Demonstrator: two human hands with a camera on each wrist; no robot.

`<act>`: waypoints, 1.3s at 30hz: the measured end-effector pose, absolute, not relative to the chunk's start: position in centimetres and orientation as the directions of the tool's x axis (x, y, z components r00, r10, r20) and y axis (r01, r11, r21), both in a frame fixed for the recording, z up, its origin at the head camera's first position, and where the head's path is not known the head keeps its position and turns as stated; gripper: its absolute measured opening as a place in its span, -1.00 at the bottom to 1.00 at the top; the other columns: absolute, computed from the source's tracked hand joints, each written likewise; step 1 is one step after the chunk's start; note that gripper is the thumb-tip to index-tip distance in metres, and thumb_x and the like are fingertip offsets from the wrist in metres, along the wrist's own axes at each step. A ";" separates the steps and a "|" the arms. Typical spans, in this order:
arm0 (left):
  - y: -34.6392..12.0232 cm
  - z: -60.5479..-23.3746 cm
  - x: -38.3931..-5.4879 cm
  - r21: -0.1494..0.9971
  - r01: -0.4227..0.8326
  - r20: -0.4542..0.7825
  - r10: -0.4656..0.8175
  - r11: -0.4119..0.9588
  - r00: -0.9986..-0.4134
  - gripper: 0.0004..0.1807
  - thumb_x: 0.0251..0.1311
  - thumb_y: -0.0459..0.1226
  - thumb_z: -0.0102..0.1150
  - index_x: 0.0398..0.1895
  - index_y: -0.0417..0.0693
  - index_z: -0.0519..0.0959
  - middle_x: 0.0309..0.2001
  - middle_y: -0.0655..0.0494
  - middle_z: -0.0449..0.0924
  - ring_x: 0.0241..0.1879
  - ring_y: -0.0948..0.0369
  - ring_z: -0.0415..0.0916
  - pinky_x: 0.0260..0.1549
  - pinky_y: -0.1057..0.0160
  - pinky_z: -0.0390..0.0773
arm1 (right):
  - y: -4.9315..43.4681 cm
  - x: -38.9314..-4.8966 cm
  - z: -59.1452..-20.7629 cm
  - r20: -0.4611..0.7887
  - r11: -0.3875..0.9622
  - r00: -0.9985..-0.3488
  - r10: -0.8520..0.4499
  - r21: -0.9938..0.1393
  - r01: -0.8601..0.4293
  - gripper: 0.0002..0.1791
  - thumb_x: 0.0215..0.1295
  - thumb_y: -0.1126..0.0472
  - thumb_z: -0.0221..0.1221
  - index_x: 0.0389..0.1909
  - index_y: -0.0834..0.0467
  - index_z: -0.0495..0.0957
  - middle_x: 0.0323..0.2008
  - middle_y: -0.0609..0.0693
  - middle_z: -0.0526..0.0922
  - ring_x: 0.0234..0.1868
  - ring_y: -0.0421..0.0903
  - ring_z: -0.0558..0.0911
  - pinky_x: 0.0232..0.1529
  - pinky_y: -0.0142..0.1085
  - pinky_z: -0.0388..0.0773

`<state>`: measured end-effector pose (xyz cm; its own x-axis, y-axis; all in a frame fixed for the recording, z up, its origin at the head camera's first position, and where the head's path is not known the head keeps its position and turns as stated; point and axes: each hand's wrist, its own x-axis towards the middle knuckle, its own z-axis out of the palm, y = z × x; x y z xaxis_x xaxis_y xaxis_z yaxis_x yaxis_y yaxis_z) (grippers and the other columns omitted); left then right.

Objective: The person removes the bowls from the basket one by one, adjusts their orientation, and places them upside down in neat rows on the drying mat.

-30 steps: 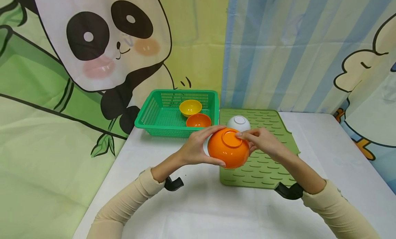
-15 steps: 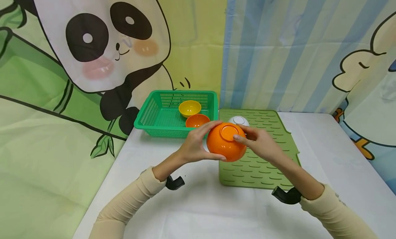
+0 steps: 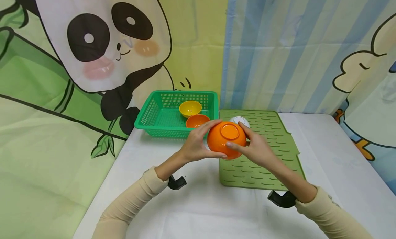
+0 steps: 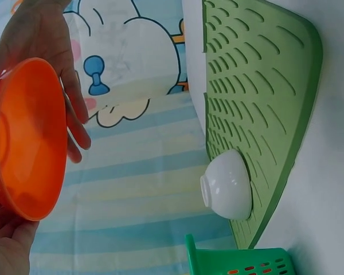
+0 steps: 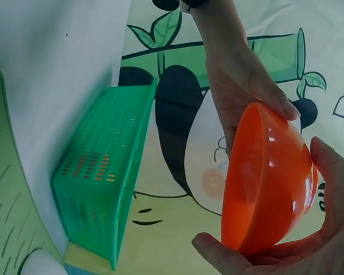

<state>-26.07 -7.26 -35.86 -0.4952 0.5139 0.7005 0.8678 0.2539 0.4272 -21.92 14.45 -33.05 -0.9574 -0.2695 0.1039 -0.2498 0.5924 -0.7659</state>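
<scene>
Left hand (image 3: pixel 196 145) and right hand (image 3: pixel 258 148) grasp the orange bowl (image 3: pixel 224 138) base-up, clear of the green mat (image 3: pixel 276 136). The right is nearer that mat.

A panda-printed cloth (image 3: pixel 198 43) hangs behind a white table (image 3: pixel 198 208).

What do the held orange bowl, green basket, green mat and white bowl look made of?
Held orange bowl: probably hard plastic, glossy; bright highlights, even color. Glazed ceramic not excluded.
Green basket: likely molded plastic, slight sheen; perforated walls.
Green mat: maybe silicone or rubber, matte; dull surface, molded lines.
White bowl: smooth, soft shine; plastic or ceramic, can't tell.
</scene>
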 end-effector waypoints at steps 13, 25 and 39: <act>-6.7 -36.3 -26.6 0.420 0.870 0.706 0.510 0.258 -0.492 0.05 -0.38 -0.03 0.57 0.25 -0.24 0.28 0.20 -0.01 0.36 0.12 0.16 0.38 -0.01 0.35 0.44 | 14.6 -22.7 -33.4 0.078 0.557 -0.967 -0.244 -0.805 -0.205 0.04 0.05 -0.21 0.25 0.41 0.22 0.00 0.17 0.26 0.35 0.01 0.13 0.53 -0.23 -0.21 0.59; -3.2 -35.8 -29.0 0.455 0.835 0.719 0.427 0.308 -0.549 0.03 -0.36 -0.02 0.55 0.26 -0.20 0.29 0.20 -0.02 0.35 0.11 0.17 0.39 -0.06 0.33 0.47 | 17.2 -25.3 -31.9 0.146 0.539 -0.959 -0.242 -0.802 -0.258 -0.08 0.14 -0.12 0.22 0.38 0.23 0.05 0.16 0.26 0.36 0.05 0.15 0.46 -0.06 -0.04 0.51; 4.3 -34.8 -33.0 0.563 0.738 0.655 0.345 0.370 -0.673 -0.02 -0.27 0.02 0.50 0.27 -0.14 0.27 0.19 0.05 0.33 -0.03 0.23 0.43 -0.20 0.50 0.45 | 22.3 -27.9 -30.6 0.143 0.528 -0.989 -0.036 -0.838 -0.140 -0.02 0.16 -0.25 0.11 0.41 0.23 -0.03 0.31 0.25 0.18 0.24 0.18 0.28 0.14 0.04 0.31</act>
<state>-33.04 4.33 -34.78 -0.6725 0.3445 0.6550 0.7385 0.3704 0.5634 -27.89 22.28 -30.62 -0.9891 -0.0356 0.1428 -0.1400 0.5279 -0.8377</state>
